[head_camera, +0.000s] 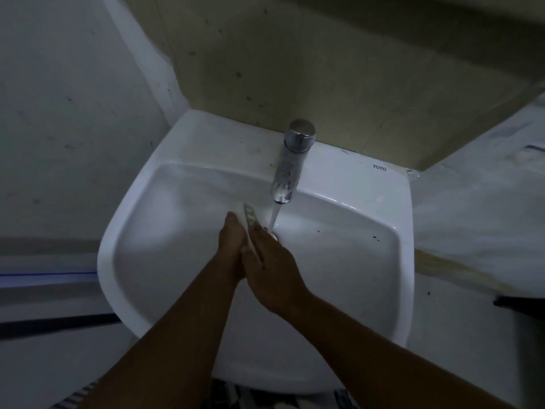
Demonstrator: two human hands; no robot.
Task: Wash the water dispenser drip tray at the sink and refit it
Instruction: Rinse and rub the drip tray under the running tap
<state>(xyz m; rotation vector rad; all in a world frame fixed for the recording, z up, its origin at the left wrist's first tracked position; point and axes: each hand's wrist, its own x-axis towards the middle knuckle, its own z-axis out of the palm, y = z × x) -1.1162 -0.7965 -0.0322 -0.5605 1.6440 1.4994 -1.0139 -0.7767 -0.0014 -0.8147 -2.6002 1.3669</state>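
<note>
As water runs from the chrome tap (290, 160) into a white wall-hung sink (188, 290), a person's left hand (231, 246) lies flat, fingers straight and together, against one face of the thin white drip tray (249, 215), which stands on edge over the middle of the basin. The right hand (274, 270) presses against the tray's other face, fingers closed along it, so the tray is sandwiched between both palms just left of the stream (273, 215) and the drain.
</note>
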